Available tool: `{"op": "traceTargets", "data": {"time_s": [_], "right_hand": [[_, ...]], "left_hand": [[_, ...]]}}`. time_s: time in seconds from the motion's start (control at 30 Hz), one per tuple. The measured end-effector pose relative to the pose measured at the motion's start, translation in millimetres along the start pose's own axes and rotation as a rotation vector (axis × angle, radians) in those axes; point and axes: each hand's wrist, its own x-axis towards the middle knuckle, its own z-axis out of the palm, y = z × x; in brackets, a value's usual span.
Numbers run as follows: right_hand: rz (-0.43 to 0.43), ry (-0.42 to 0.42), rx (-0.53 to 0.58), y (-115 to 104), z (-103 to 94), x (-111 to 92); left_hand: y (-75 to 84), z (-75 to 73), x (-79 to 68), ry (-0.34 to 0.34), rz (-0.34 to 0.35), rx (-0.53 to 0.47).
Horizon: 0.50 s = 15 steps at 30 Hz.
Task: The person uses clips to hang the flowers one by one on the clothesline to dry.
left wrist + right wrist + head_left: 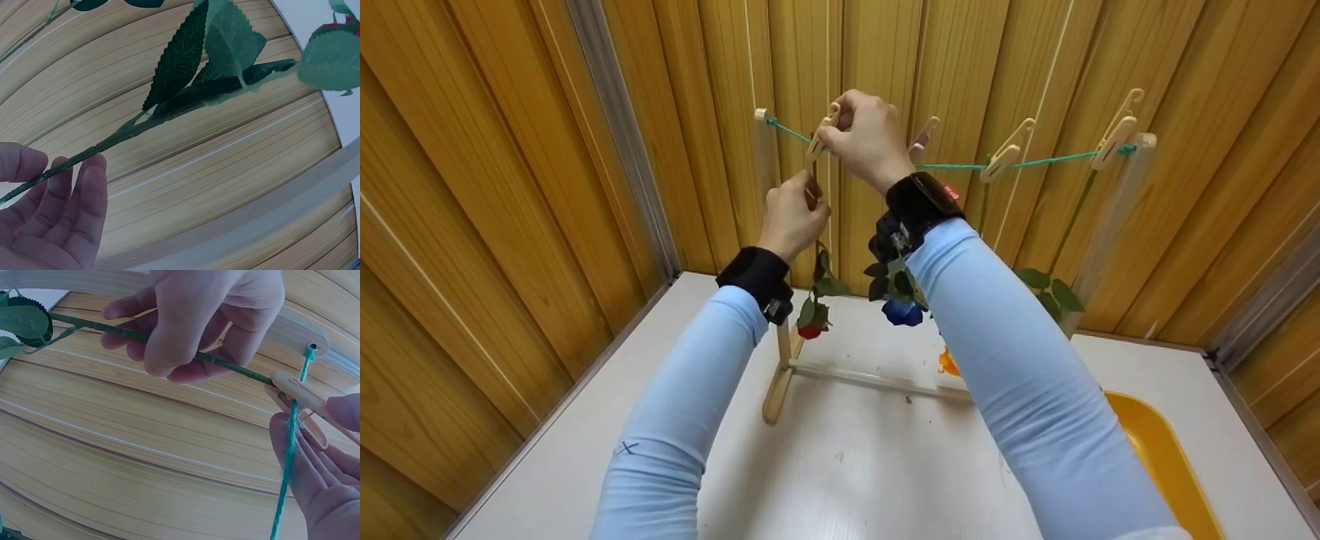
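Note:
Artificial roses hang head down from clothespins on a green string (952,166). My left hand (793,214) pinches the green stem (126,132) of the red rose (811,330) between thumb and fingers, below the string. My right hand (874,139) holds a pale clothespin (298,394) on the string, thumb on one side and fingers on the other. In the right wrist view, the stem's end meets the tip of this clothespin, with the left hand (202,320) close beside it. Whether the clothespin grips the stem I cannot tell.
A wooden stand (776,394) carries the string. Further right hang a blue rose (902,311), an orange flower (949,361) partly behind my right arm, and a leafy stem (1072,221) on another clothespin (1114,142). A yellow tray (1162,442) lies on the white table (840,465).

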Motion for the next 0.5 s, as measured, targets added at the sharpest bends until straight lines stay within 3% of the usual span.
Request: {"op": "traceTargets", "data": {"time_s": [0.27,0.5], "right_hand": [[-0.036,-0.054,-0.025,-2,-10.2,-6],[-0.129,-0.081,-0.048,-4,-39.8,-30]], "left_hand": [[-3.2,-0.6,-1.5,-0.092,-0.030,0.003],[-8.2,-8.2,-3.2,-0.160,-0.052,-0.041]]}}
